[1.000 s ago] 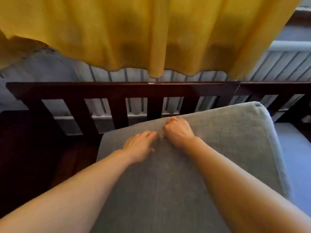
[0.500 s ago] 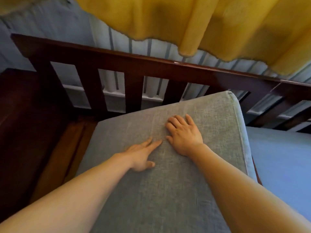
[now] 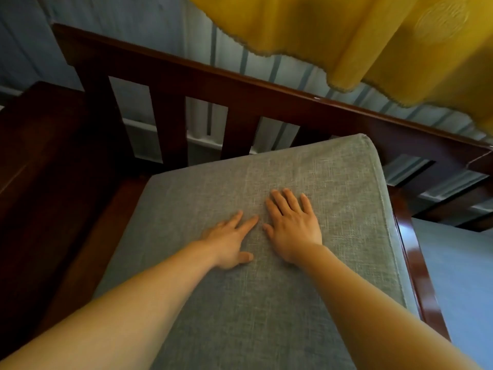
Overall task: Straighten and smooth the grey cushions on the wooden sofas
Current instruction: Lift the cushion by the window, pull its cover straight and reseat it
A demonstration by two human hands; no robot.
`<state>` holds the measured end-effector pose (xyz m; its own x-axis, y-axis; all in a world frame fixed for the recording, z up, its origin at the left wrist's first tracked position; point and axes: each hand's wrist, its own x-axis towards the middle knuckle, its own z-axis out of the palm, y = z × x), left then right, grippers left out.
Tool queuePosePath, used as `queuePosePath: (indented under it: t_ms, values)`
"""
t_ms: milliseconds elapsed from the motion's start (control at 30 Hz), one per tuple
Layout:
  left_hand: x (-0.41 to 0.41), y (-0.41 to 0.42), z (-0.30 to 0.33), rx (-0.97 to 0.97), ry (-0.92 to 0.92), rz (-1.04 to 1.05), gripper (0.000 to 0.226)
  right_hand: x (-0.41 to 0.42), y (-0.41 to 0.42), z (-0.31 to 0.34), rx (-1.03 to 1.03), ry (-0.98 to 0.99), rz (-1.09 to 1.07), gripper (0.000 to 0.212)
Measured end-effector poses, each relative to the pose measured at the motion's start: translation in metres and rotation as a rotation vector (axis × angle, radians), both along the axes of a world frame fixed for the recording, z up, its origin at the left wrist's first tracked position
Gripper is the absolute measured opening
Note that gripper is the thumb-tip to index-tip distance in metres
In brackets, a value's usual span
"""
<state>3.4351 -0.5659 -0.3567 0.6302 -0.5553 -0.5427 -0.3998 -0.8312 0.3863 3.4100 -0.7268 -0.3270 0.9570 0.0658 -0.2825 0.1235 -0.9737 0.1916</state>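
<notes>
One grey cushion, woven fabric with a piped seam along its right edge, lies on the seat of a dark wooden sofa; its far edge sits against the slatted backrest. Bare wooden seat shows to the left of the cushion, and a polished wooden rail runs along its right side.

Two hands rest flat on the cushion's top, just beside each other near its middle. Left hand: palm down, fingers straight and pointing far-right, thumb spread toward the near side. Right hand: palm down, fingers straight and slightly spread, pointing toward the backrest. Neither grips the fabric.

One further grey cushion lies to the right, beyond the rail.

One yellow curtain with a scalloped hem hangs at the far right, above the backrest. A pale panelled wall stands behind the sofa.
</notes>
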Motion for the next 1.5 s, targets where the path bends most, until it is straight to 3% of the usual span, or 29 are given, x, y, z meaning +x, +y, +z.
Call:
queuePosePath:
  t_ms: [167,300,367,667,900,1033,1300,1433,1500]
  values:
    - [0.008,0.013,-0.004,-0.03,-0.011,-0.101,0.094,-0.002,0.005,-0.003,-0.018,-0.002,-0.041,0.063]
    - [0.011,0.022,-0.012,-0.072,-0.025,-0.154,0.091,-0.004,0.009,-0.003,-0.063,0.001,-0.076,0.084]
    - [0.013,0.025,-0.018,-0.107,-0.052,-0.157,0.084,-0.004,0.009,-0.004,-0.072,-0.008,-0.089,0.084]
    - [0.007,0.019,-0.034,-0.313,-0.147,0.005,0.068,-0.004,0.012,-0.009,-0.032,-0.101,-0.104,0.077]
    - [-0.003,0.0,-0.039,-0.415,-0.159,0.211,0.066,-0.009,0.006,-0.015,-0.037,-0.212,-0.101,0.059]
    - [0.0,-0.004,-0.035,-0.41,-0.096,0.207,0.062,-0.008,0.005,-0.02,-0.058,-0.265,-0.083,0.054]
    - [0.006,-0.004,-0.032,-0.43,-0.141,0.203,0.069,-0.003,0.006,-0.018,-0.032,-0.335,-0.049,0.05]
    - [0.014,-0.01,-0.024,-0.454,-0.187,0.216,0.063,0.004,0.006,-0.01,0.023,-0.291,-0.044,0.037]
    - [0.025,-0.021,-0.012,-0.526,-0.266,0.261,0.06,0.017,0.011,0.004,0.11,-0.338,-0.056,0.041]
